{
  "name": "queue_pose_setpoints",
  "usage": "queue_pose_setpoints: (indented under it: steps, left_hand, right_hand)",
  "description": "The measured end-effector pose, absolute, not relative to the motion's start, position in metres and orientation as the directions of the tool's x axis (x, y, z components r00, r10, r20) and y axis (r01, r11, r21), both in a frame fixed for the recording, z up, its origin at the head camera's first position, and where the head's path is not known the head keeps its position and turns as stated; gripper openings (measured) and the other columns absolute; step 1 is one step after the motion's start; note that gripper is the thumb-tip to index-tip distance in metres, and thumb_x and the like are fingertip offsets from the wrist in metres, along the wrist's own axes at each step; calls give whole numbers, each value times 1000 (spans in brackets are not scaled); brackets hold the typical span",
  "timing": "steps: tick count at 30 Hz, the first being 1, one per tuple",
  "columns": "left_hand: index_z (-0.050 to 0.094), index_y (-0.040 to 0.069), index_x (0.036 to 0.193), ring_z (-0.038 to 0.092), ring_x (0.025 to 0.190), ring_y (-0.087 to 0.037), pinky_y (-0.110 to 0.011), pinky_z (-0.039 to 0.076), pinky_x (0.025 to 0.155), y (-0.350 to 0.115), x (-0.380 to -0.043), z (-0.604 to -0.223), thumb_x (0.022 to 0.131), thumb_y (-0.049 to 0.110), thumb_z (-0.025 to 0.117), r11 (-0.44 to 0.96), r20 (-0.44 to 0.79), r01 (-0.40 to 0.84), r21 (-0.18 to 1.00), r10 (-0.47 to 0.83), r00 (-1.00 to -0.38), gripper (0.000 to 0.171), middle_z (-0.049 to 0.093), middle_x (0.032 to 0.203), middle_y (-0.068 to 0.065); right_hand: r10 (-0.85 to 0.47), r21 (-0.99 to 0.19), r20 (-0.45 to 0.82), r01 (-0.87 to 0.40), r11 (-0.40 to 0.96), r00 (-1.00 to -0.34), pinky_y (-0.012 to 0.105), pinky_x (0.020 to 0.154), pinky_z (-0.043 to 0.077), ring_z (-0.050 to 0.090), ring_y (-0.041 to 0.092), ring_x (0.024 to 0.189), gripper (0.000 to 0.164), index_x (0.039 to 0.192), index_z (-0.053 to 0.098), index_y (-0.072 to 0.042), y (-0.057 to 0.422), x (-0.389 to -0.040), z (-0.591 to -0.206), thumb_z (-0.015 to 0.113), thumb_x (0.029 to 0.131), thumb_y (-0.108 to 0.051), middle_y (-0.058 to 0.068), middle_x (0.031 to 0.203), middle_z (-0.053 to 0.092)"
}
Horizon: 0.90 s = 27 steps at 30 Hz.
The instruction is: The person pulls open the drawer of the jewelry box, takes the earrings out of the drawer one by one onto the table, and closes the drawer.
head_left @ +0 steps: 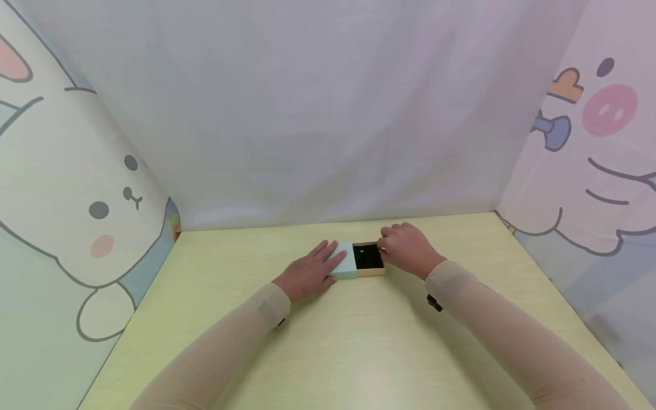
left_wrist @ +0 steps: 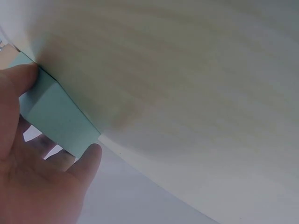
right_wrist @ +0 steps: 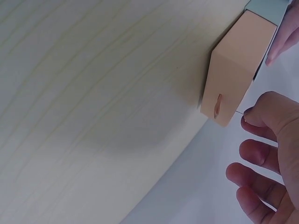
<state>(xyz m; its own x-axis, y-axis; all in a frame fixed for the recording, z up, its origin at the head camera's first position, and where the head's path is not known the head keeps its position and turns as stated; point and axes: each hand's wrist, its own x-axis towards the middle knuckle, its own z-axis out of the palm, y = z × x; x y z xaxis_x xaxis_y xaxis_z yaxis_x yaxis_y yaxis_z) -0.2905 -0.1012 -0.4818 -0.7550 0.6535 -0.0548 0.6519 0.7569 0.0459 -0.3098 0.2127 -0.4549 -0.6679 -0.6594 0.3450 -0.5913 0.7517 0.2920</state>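
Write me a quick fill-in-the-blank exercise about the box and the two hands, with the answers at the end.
1. The left hand touches the green sleeve, and the drawer sticks out of it toward the person's ____ side.
2. The drawer's lining is ____ in colour.
3. The right hand pinches what looks like a thin strand between forefinger and ____.

Missing words: right; black; thumb.
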Motion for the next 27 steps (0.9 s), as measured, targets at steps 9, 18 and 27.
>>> queue_pose_setpoints:
  steps: [9,18,27]
  left_hand:
    - [35,24,188,29,186,-39,-50,55,136,-101,-290,-483,124,41,64,756,-46,654,45,655,-754,73,30,198,-13]
    - [35,24,188,30,185,-38,-48,54,136,-101,-291,-486,123,42,65,755,-36,655,26,656,-754,73,31,198,-12]
    - [34,24,188,29,186,-38,-49,55,136,-101,-290,-484,124,42,64,755,-41,655,35,656,-754,74,30,198,-12]
  right_hand:
    - [-657,290,346,-589,754,-670,26,61,33,41,12,60,20,78,84,-17,215,-310,-456,90,94,-7,-3,70,58]
    - [-651,275,347,-590,759,-675,26,62,35,43,12,62,20,78,84,-16,215,-310,-455,90,94,-6,-3,71,59]
    - [-653,273,359,-593,757,-667,25,62,31,40,12,61,22,76,82,-17,215,-310,-456,88,93,-4,-3,70,56]
